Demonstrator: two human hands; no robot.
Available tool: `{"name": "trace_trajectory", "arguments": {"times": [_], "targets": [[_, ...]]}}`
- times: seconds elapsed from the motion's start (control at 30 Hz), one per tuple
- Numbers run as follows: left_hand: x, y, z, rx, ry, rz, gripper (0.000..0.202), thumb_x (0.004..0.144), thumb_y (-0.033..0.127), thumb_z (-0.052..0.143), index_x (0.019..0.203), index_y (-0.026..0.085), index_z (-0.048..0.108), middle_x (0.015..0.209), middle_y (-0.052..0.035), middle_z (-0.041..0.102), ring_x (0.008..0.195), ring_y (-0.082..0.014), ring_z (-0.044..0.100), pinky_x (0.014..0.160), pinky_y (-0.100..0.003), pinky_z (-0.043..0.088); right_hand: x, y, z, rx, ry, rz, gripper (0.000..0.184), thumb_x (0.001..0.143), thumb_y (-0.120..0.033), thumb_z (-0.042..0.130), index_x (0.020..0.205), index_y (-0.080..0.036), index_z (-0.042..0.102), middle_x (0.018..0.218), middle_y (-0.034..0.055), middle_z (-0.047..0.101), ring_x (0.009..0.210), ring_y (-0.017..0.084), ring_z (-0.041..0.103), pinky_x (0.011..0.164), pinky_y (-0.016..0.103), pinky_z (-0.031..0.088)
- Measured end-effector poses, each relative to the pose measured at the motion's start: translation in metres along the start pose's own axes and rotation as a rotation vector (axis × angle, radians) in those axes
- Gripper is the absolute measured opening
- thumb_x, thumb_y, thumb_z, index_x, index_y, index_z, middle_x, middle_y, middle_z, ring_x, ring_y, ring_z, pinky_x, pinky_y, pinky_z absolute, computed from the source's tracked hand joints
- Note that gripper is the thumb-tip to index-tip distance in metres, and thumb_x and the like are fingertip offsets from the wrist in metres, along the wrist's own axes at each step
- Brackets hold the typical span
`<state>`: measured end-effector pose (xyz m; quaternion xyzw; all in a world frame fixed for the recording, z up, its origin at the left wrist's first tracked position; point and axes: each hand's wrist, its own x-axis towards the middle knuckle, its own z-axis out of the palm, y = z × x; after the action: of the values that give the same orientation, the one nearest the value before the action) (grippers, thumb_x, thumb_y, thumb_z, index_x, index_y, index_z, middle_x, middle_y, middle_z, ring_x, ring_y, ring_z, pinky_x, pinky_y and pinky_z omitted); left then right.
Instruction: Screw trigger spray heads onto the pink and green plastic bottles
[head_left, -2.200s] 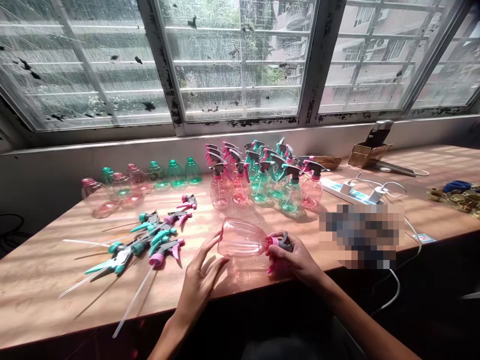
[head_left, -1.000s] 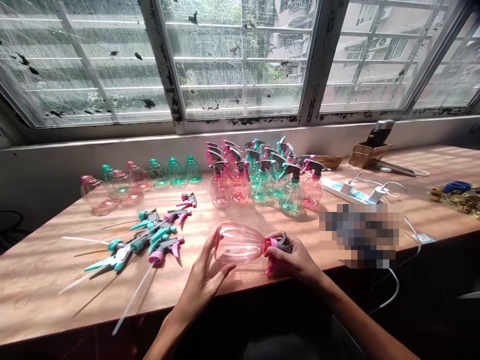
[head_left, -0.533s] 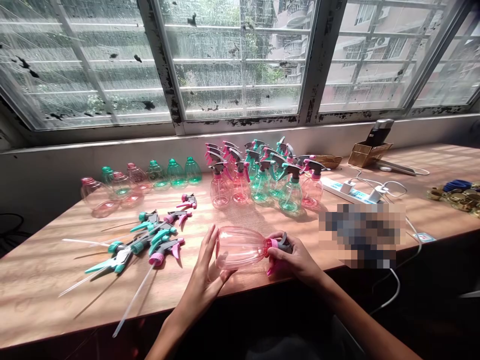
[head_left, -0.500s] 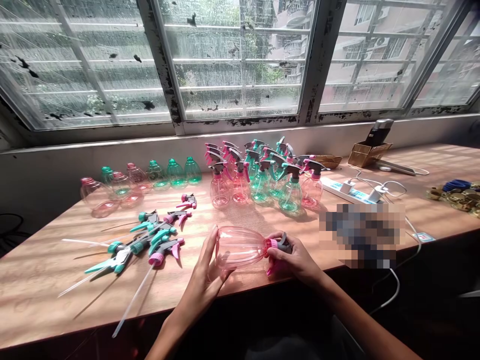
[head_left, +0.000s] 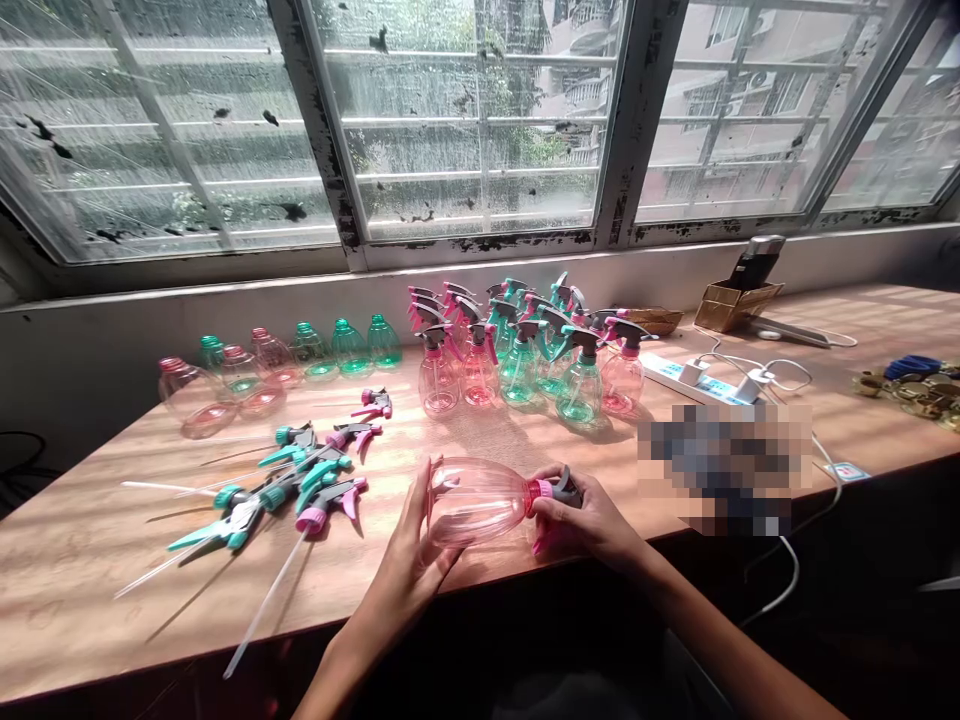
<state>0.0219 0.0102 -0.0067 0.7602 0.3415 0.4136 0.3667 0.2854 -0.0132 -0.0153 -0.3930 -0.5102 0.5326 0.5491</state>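
Note:
A clear pink spray bottle (head_left: 472, 497) lies on its side just above the wooden table (head_left: 90, 540), its base to the left. My left hand (head_left: 409, 570) cups the base from below, fingers curled round it. My right hand (head_left: 589, 520) is wrapped round the bottle's pink and grey trigger head (head_left: 561, 489) at the neck. Both hands grip the same bottle near the table's front edge.
Loose pink and teal trigger heads (head_left: 300, 480) with long dip tubes lie at the left. Capless bottles (head_left: 300, 352) stand behind them. Several finished spray bottles (head_left: 525, 350) stand in the middle back. A power strip (head_left: 697, 380) with cables, a blurred patch and a small box (head_left: 735, 300) lie right.
My left hand has slid from beside the bottle's base to cup it more closely, and the bottle has turned slightly. My right hand has stayed on the trigger head.

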Motion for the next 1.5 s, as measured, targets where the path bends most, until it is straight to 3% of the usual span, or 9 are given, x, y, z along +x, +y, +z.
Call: {"name": "trace_trajectory", "arguments": {"times": [0.27, 0.33, 0.43, 0.6, 0.7, 0.87, 1.07, 1.23, 1.5], "targets": [[0.000, 0.007, -0.001, 0.074, -0.061, -0.029, 0.097, 0.089, 0.033, 0.073, 0.160, 0.039, 0.008, 0.170, -0.0081, 0.012, 0.153, -0.0373, 0.021, 0.120, -0.056, 0.030, -0.002, -0.001, 0.000, -0.031, -0.042, 0.016, 0.036, 0.080, -0.040, 0.082, 0.101, -0.019, 0.062, 0.069, 0.0009, 0.075, 0.055, 0.020, 0.072, 0.056, 0.030, 0.058], [0.001, 0.009, -0.001, 0.043, -0.060, -0.044, 0.093, 0.091, 0.032, 0.071, 0.159, 0.041, 0.008, 0.171, -0.0070, 0.009, 0.154, -0.0368, 0.016, 0.117, -0.053, 0.037, -0.002, 0.000, 0.000, 0.004, -0.037, 0.016, 0.036, 0.081, -0.040, 0.082, 0.101, -0.019, 0.060, 0.067, 0.0005, 0.075, 0.054, 0.020, 0.072, 0.056, 0.031, 0.059], [0.002, 0.006, 0.001, -0.043, -0.059, -0.035, 0.088, 0.096, 0.031, 0.063, 0.159, 0.043, 0.002, 0.170, -0.0092, 0.010, 0.152, -0.0359, 0.026, 0.110, -0.049, 0.048, -0.002, 0.002, 0.001, 0.046, -0.043, 0.019, 0.036, 0.082, -0.039, 0.081, 0.102, -0.019, 0.058, 0.065, -0.0003, 0.074, 0.053, 0.019, 0.071, 0.056, 0.031, 0.059], [0.001, 0.002, 0.001, -0.043, -0.107, -0.028, 0.099, 0.094, 0.032, 0.068, 0.159, 0.041, -0.007, 0.166, -0.0120, 0.022, 0.148, -0.0332, 0.035, 0.119, -0.055, 0.034, -0.003, 0.000, 0.001, 0.033, -0.063, 0.015, 0.034, 0.083, -0.037, 0.080, 0.102, -0.019, 0.059, 0.068, -0.0006, 0.075, 0.055, 0.018, 0.072, 0.058, 0.029, 0.059], [0.001, 0.004, -0.001, -0.064, -0.119, -0.046, 0.100, 0.092, 0.033, 0.071, 0.160, 0.039, -0.003, 0.162, -0.0124, 0.029, 0.147, -0.0342, 0.035, 0.117, -0.054, 0.038, -0.002, 0.001, 0.000, -0.005, -0.063, 0.013, 0.035, 0.081, -0.035, 0.083, 0.102, -0.018, 0.061, 0.070, 0.0005, 0.076, 0.058, 0.017, 0.072, 0.059, 0.027, 0.058], [0.003, 0.002, 0.000, -0.034, -0.075, -0.010, 0.094, 0.092, 0.034, 0.071, 0.159, 0.042, 0.005, 0.168, -0.0082, 0.016, 0.148, -0.0361, 0.031, 0.115, -0.054, 0.041, 0.000, 0.006, -0.002, 0.056, -0.055, 0.006, 0.035, 0.083, -0.036, 0.081, 0.103, -0.018, 0.059, 0.066, 0.0003, 0.075, 0.053, 0.019, 0.072, 0.056, 0.030, 0.060], [0.000, -0.001, 0.004, -0.174, -0.056, -0.019, 0.082, 0.099, 0.032, 0.059, 0.157, 0.050, 0.004, 0.167, -0.0074, 0.015, 0.137, -0.0327, 0.047, 0.103, -0.051, 0.054, 0.000, 0.009, -0.002, 0.092, -0.074, 0.008, 0.033, 0.084, -0.035, 0.080, 0.103, -0.018, 0.058, 0.065, 0.0002, 0.075, 0.051, 0.019, 0.072, 0.054, 0.031, 0.060], [0.000, 0.001, 0.002, -0.071, -0.076, 0.003, 0.107, 0.087, 0.031, 0.077, 0.158, 0.046, -0.002, 0.168, -0.0080, 0.011, 0.144, -0.0370, 0.037, 0.111, -0.056, 0.045, 0.000, 0.007, -0.002, 0.044, -0.060, 0.011, 0.035, 0.082, -0.033, 0.083, 0.103, -0.018, 0.060, 0.069, 0.0003, 0.076, 0.055, 0.018, 0.073, 0.057, 0.028, 0.060], [0.001, 0.000, 0.002, -0.060, -0.078, 0.052, 0.088, 0.098, 0.032, 0.061, 0.158, 0.047, -0.001, 0.169, -0.0058, 0.006, 0.151, -0.0364, 0.025, 0.115, -0.057, 0.040, 0.000, 0.003, 0.000, 0.056, -0.049, 0.008, 0.036, 0.082, -0.038, 0.082, 0.102, -0.018, 0.059, 0.064, 0.0000, 0.075, 0.050, 0.019, 0.071, 0.053, 0.030, 0.059]]}}
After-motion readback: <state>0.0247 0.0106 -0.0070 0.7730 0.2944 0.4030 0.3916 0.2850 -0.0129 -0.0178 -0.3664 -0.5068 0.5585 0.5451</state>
